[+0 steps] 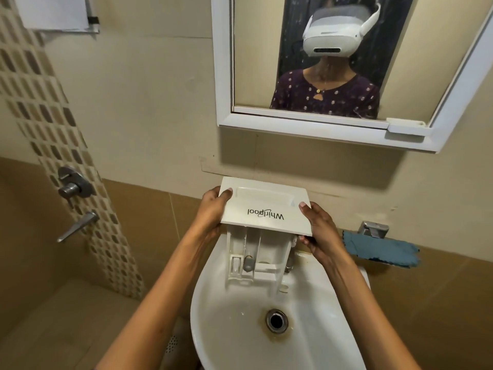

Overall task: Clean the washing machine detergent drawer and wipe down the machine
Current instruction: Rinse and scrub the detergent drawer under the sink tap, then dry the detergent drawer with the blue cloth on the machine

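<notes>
1. Your left hand grasps the left end of the detergent drawer. The thumb lies across the upper left corner of the white front panel, and the other fingers are tucked behind it, out of sight.
2. Your right hand grasps the right end. The thumb presses on the panel's right edge and the fingers curl under its lower right corner.
3. Between your hands the drawer is held over the back of the sink. Its front panel tilts up toward you, with the Whirlpool lettering upside down. The compartment body hangs from the panel down into the basin; you cannot tell whether its lower end touches the porcelain.
4. Inside the body you can see white dividers and a grey cap in a left compartment.
5. A bit of chrome fitting shows just beside the body's right side.
6. The drain sits nearer to you in the basin, ringed by a brownish stain.
7. A blue cloth lies on the ledge right of the sink, near your right hand, with a metal tap behind it.
8. Above, the white-framed mirror reflects your white headset and dark patterned top.
9. On the far left wall, a shower valve and a lever handle sit beside a strip of mosaic tiles.
</notes>
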